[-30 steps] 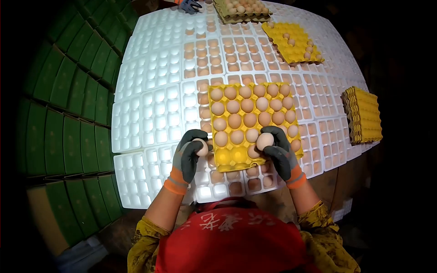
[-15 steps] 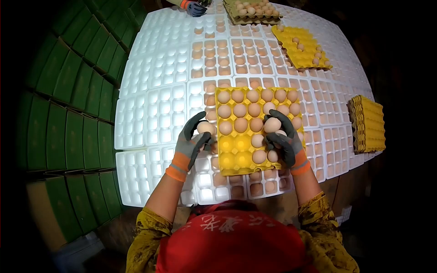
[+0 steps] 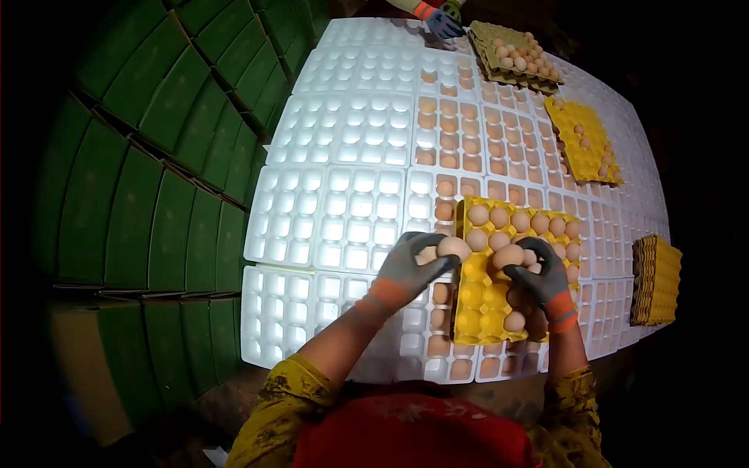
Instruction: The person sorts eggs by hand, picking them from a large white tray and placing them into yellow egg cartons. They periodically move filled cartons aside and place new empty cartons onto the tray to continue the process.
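Observation:
My left hand [image 3: 412, 269], in a grey and orange glove, is closed around eggs at the left edge of a yellow egg tray [image 3: 471, 321]. One pale egg [image 3: 454, 248] shows at its fingertips, with another partly hidden behind. Over the middle of that tray, my gloved right hand [image 3: 548, 279] grips several eggs, a browner egg [image 3: 509, 257] foremost. Eggs fill the tray's far rows, while bare cups show at its near left. Beneath it lie white foam trays [image 3: 406, 285], some of their pockets holding eggs.
Farther back are a loaded pulp egg tray [image 3: 499, 74] and a yellow tray with a few eggs [image 3: 573, 144]. Stacked yellow trays [image 3: 655, 281] stand at right. Green boxes [image 3: 125, 203] line the left. Another person's gloved hand [image 3: 445, 23] is at the far edge.
The view has swung left, so everything sits farther right. My right hand has come up off the tray's right side with eggs. Cups in the tray's third row now look bare.

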The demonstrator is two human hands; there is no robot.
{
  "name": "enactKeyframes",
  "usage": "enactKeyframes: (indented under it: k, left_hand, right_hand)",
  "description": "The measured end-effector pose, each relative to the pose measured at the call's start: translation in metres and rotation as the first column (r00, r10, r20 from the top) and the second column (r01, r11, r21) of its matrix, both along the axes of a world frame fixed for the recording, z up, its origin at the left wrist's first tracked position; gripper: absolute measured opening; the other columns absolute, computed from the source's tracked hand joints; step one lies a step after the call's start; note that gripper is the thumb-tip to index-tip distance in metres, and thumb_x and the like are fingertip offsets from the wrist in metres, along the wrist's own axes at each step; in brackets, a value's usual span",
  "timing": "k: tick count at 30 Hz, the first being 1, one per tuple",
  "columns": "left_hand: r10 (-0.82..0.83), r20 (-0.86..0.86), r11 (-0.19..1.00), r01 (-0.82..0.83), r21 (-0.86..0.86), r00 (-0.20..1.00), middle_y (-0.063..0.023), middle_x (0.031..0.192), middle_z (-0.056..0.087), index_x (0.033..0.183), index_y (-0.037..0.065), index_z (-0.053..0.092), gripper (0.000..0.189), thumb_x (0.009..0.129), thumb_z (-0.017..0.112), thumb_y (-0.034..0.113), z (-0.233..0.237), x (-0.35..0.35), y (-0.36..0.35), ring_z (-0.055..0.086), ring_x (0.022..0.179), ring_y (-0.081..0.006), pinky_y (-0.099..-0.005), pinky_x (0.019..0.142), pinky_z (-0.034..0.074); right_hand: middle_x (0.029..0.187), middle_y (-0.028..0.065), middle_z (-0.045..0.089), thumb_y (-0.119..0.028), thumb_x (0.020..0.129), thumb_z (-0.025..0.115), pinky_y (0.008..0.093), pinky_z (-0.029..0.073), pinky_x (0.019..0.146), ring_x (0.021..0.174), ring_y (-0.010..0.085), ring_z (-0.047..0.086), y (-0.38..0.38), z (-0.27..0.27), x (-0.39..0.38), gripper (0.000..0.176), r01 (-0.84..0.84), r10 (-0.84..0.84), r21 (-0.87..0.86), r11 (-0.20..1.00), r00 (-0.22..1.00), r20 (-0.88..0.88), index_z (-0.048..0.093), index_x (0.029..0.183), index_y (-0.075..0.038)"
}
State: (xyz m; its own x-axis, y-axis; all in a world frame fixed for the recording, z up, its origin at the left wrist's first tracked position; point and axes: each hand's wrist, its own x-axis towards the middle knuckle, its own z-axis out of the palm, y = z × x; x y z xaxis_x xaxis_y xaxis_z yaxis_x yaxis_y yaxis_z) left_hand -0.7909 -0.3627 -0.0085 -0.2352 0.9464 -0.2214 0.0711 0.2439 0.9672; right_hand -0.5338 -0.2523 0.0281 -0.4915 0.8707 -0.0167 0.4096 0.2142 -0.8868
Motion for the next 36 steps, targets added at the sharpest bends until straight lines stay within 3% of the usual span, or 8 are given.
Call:
enactKeyframes:
  k: [1, 4, 10, 16, 23, 28, 30, 36]
  left_hand:
    - [0.115, 0.387, 0.986, -0.059, -0.154, 0.915, -0.0022, 0.087, 0.066, 0.12, 0.002, 0.068, 0.042, 0.09, 0.077, 0.03, 0.014, -0.029, -0.011, 0.058, 0.066, -0.0083, -0.0228, 0.057, 0.048]
    - [0.427, 0.188, 0.898, -0.39, -0.203, 0.885, -0.0031, 0.084, 0.067, 0.119, 0.002, 0.067, 0.04, 0.089, 0.079, 0.024, -0.021, -0.114, -0.032, 0.057, 0.062, -0.0077, -0.0232, 0.052, 0.048]
    - [0.419, -0.691, 0.9, -0.368, 0.232, 0.589, -0.0118, 0.125, 0.055, 0.119, 0.014, 0.07, 0.05, 0.076, 0.086, 0.032, -0.045, -0.203, 0.007, 0.063, 0.108, -0.0304, -0.0401, 0.088, 0.056]
    - [-0.018, -0.901, 0.976, -0.187, -0.11, 0.434, -0.0132, 0.132, 0.057, 0.125, 0.017, 0.07, 0.045, 0.085, 0.076, 0.036, -0.053, -0.23, 0.057, 0.064, 0.11, -0.031, -0.0414, 0.091, 0.055]
    - [0.559, -0.529, 0.818, -0.319, 0.479, 0.639, -0.0125, 0.121, 0.066, 0.123, 0.009, 0.069, 0.034, 0.09, 0.066, 0.008, -0.088, -0.272, 0.042, 0.063, 0.107, -0.0298, -0.0379, 0.091, 0.053]
    - [0.651, -0.492, 0.749, -0.38, 0.543, 0.578, -0.0148, 0.115, 0.064, 0.12, 0.003, 0.069, 0.038, 0.086, 0.057, -0.008, -0.138, -0.3, 0.039, 0.06, 0.108, -0.0303, -0.0381, 0.092, 0.051]
    - [0.568, -0.603, 0.82, -0.322, 0.474, 0.56, -0.0136, 0.114, 0.065, 0.12, 0.005, 0.07, 0.039, 0.087, 0.054, -0.01, -0.148, -0.305, 0.043, 0.06, 0.11, -0.029, -0.0373, 0.094, 0.051]
    - [0.529, -0.497, 0.847, -0.392, 0.359, 0.688, -0.0113, 0.128, 0.059, 0.131, 0.006, 0.063, 0.038, 0.094, 0.059, -0.002, -0.128, -0.298, 0.049, 0.062, 0.11, -0.0227, -0.0331, 0.097, 0.052]
  right_hand:
    - [0.101, 0.0043, 0.064, -0.022, 0.084, 0.073, 0.0309, 0.052, 0.072, 0.087, 0.0149, 0.061, -0.004, 0.015, -0.008, 0.039, 0.041, -0.102, -0.318, 0.947, 0.979, -0.178, 0.061, 0.117, -0.005]
    - [0.105, 0.0045, 0.065, -0.009, 0.082, 0.073, 0.0255, 0.051, 0.07, 0.087, 0.0095, 0.061, -0.021, 0.04, -0.062, 0.045, 0.003, -0.287, -0.642, 0.767, 0.896, -0.34, 0.058, 0.124, -0.004]
    - [0.116, 0.0077, 0.063, -0.022, 0.078, 0.082, 0.0384, 0.054, 0.086, 0.098, 0.026, 0.065, -0.002, -0.049, -0.243, 0.044, -0.131, 0.126, 0.296, 0.946, 0.991, 0.037, 0.064, 0.116, -0.009]
    - [0.14, 0.0111, 0.052, -0.029, 0.083, 0.076, 0.0409, 0.053, 0.096, 0.117, 0.0313, 0.062, 0.028, -0.085, -0.328, 0.045, -0.136, 0.016, 0.18, 0.974, 0.836, 0.549, 0.065, 0.125, -0.021]
    - [0.12, 0.0073, 0.064, -0.014, 0.097, 0.066, 0.0235, 0.052, 0.064, 0.077, 0.0092, 0.061, 0.066, -0.106, -0.281, 0.033, 0.152, -0.262, -0.459, 0.875, 0.947, -0.187, 0.065, 0.13, -0.007]
    - [0.116, 0.0099, 0.068, -0.011, 0.099, 0.058, 0.0343, 0.049, 0.095, 0.111, 0.0203, 0.062, 0.072, -0.135, -0.281, 0.028, 0.443, -0.347, 0.163, 0.881, 0.842, -0.414, 0.064, 0.126, -0.004]
    - [0.128, 0.015, 0.065, -0.004, 0.093, 0.056, 0.0433, 0.041, 0.109, 0.127, 0.0334, 0.054, 0.069, -0.154, -0.269, 0.037, 0.116, -0.268, 0.557, 0.823, 0.942, 0.201, 0.061, 0.13, -0.005]
    - [0.132, 0.0157, 0.062, -0.002, 0.087, 0.062, 0.0409, 0.045, 0.105, 0.124, 0.0359, 0.056, -0.017, -0.041, -0.213, 0.043, 0.138, -0.142, 0.393, 0.909, 0.99, -0.02, 0.064, 0.129, -0.005]
